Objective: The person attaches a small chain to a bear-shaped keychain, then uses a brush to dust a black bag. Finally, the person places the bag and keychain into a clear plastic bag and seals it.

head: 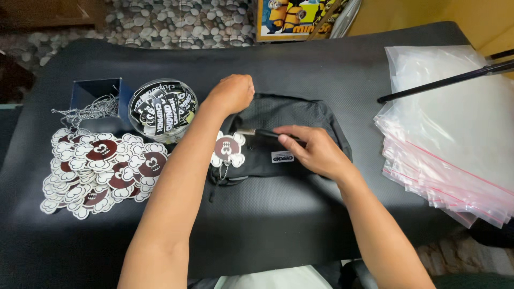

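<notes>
A small black pouch bag [278, 115] lies in the middle of a black table mat [257, 225]. My left hand [231, 93] is closed into a fist at the bag's upper left edge, gripping it. My right hand [315, 151] rests on the bag's front and pinches a slim black sticker strip [262, 132] between thumb and fingers. A flower-shaped maroon and white tag [227, 149] on a small ball chain lies on the bag's left side, just under my left forearm.
A heap of the same flower tags [99, 171] covers the left of the mat. Behind it stand a round clear tub of black stickers [162, 109] and a dark blue box of ball chains [96, 99]. Clear zip bags [455, 139] are stacked right, under a black rod [444, 81].
</notes>
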